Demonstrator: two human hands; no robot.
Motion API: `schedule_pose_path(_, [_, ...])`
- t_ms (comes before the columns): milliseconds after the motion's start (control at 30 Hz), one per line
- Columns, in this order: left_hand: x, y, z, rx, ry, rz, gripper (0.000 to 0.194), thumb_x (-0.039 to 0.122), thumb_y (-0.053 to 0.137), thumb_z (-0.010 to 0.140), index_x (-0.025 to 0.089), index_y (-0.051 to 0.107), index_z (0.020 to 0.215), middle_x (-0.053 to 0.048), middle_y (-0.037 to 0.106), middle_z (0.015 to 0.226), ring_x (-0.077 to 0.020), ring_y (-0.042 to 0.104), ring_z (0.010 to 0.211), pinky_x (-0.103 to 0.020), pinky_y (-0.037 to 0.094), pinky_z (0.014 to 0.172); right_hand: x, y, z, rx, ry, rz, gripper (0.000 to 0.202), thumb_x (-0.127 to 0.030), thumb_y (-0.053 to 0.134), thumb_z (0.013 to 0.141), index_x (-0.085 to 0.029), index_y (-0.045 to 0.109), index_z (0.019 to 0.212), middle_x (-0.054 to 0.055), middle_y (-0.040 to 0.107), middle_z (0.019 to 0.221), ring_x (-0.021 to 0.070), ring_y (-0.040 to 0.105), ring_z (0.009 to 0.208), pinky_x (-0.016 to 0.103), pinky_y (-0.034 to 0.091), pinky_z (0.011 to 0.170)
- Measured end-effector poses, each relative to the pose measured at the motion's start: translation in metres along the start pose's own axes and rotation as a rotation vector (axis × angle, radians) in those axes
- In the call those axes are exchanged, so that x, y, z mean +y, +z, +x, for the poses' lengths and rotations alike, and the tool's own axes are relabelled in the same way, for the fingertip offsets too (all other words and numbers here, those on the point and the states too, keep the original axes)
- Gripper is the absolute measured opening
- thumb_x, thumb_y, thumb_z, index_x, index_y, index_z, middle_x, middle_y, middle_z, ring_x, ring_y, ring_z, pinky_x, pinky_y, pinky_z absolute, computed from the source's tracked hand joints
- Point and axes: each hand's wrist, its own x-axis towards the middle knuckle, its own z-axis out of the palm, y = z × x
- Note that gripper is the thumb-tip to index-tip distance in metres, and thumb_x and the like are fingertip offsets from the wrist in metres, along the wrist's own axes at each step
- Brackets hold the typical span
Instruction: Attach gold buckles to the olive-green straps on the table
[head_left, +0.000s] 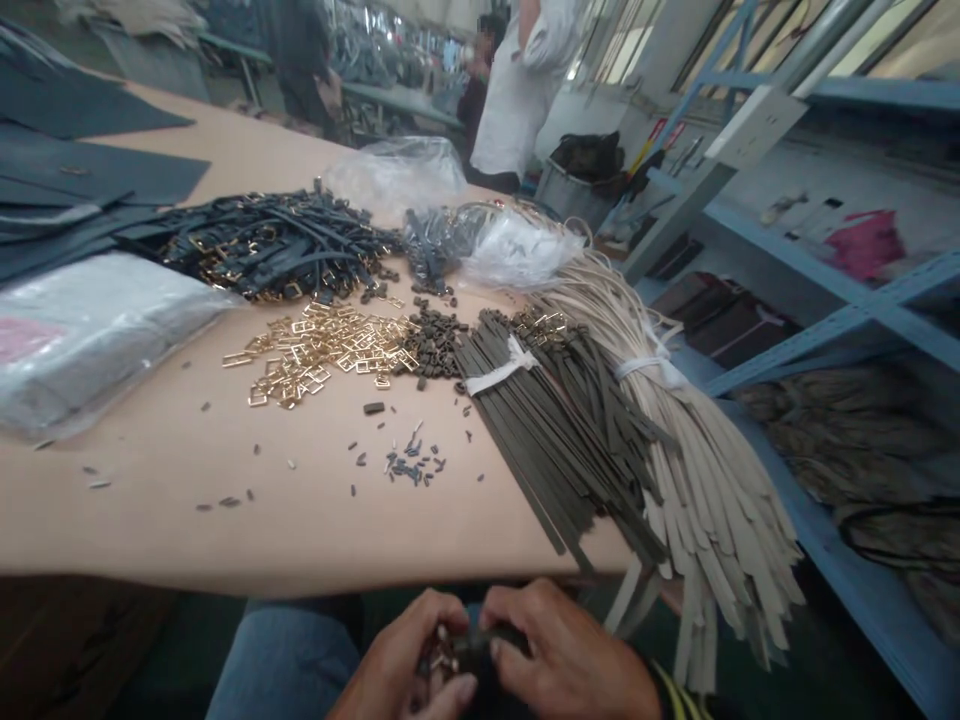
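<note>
Low in the view, below the table's front edge, my left hand (405,650) and my right hand (570,650) are close together over my lap. Between their bent fingers is a dark olive strap (471,655), mostly covered by the fingers. Small metallic glints show by the left fingertips, too blurred to name. On the table above lie a bundle of olive straps (540,440) tied with a white band, a heap of gold buckles (330,345) and a pile of small dark loops (435,340). Little dark bits (412,465) are scattered nearer me.
Cream straps (705,470) hang over the table's right edge. Dark straps with buckles (277,240) are heaped behind, near a plastic-wrapped package (105,330) and clear bags (517,250). Blue metal shelving (825,270) stands at right. Other people (517,100) are in the background.
</note>
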Motion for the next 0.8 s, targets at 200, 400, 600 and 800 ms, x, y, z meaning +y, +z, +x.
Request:
schedule_pose_path(200, [0.000,-0.037,0.040,0.395,0.272,0.328,0.023,0.017,0.045,0.078,0.020,0.045,0.100,-0.003,0.058,0.079,-0.0113,0.058,0.063,-0.019,0.050,0.056,0.048,-0.148,0.021,0.402,0.107,-0.266,0.021,-0.025,0.038,0.078,-0.016,0.057,0.081,-0.001,0.055,0.056,0.0108,0.049,0.048,0.020,0.035,0.048])
schedule_pose_path(400, [-0.022,-0.053,0.062,0.634,0.422,0.751,0.018,0.025,0.039,0.084,0.014,0.051,0.090,-0.008,0.065,0.077,-0.0146,0.064,0.068,-0.022,0.052,0.064,0.094,-0.207,0.084,0.785,0.286,-0.623,0.029,-0.024,0.048,0.075,-0.010,0.056,0.099,0.014,0.060,0.095,0.0232,0.054,0.088,0.030,0.039,0.072])
schedule_pose_path(600, [-0.024,-0.050,0.061,0.652,0.532,0.880,0.019,0.023,0.038,0.085,0.012,0.053,0.086,-0.008,0.067,0.071,-0.0143,0.065,0.065,-0.021,0.052,0.065,0.101,-0.161,0.119,0.611,0.234,-0.568,0.015,-0.029,0.052,0.075,-0.017,0.061,0.072,0.004,0.064,0.071,0.0164,0.058,0.068,0.023,0.038,0.060])
schedule_pose_path(800, [-0.026,-0.049,0.060,0.650,0.525,0.860,0.017,0.021,0.040,0.083,0.013,0.055,0.085,-0.007,0.067,0.073,-0.0149,0.065,0.068,-0.022,0.052,0.067,0.101,-0.161,0.121,0.595,0.257,-0.506,0.016,-0.028,0.050,0.077,-0.016,0.059,0.069,0.004,0.063,0.069,0.0151,0.058,0.065,0.021,0.036,0.056])
